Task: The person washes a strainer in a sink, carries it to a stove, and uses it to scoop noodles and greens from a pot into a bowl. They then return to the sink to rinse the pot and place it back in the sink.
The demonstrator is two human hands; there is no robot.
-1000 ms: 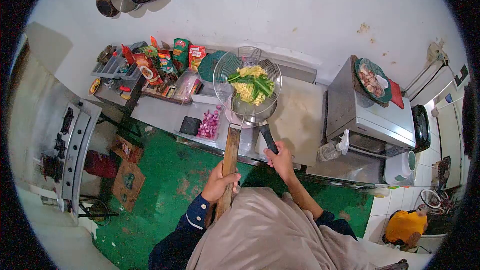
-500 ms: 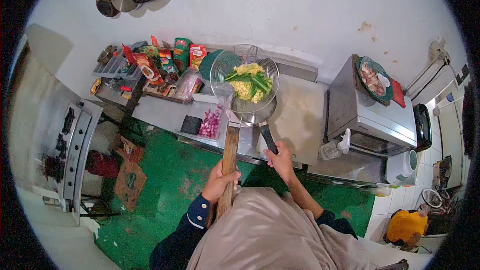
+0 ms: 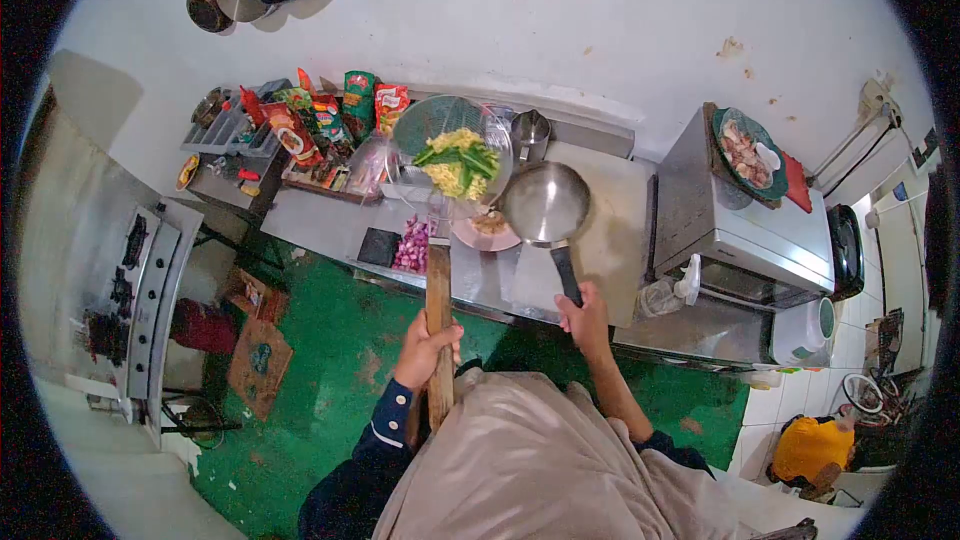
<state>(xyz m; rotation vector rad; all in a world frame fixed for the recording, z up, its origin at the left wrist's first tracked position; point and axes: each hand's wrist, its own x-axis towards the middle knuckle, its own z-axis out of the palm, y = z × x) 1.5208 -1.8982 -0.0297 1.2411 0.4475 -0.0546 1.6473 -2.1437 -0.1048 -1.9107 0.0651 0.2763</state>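
Observation:
My left hand (image 3: 425, 348) is closed around the long wooden handle (image 3: 439, 310) of a wire strainer. In its round mesh basket (image 3: 405, 162) lie yellow noodles (image 3: 450, 180) with green leaf vegetables (image 3: 462, 158) on top. My right hand (image 3: 586, 322) grips the black handle (image 3: 566, 275) of a steel pan (image 3: 546, 202), whose shiny inside faces up. The strainer is just left of the pan, above the counter. Partly under both sits a pink plate (image 3: 487, 237) with some brownish food on it.
Chopped red onions (image 3: 412, 245) lie beside a black block (image 3: 379, 247) on the steel counter (image 3: 320, 225). A cutting board (image 3: 615, 230), small steel pot (image 3: 530, 135), spray bottle (image 3: 672, 290) and oven (image 3: 735, 240) stand right. Seasoning packets (image 3: 360, 100) line the back left. A stove (image 3: 150, 290) is far left.
The strainer has moved left, off the pan, with the noodles and greens in it. The pan has shifted slightly right, uncovering its inside, the pink plate and the small pot behind.

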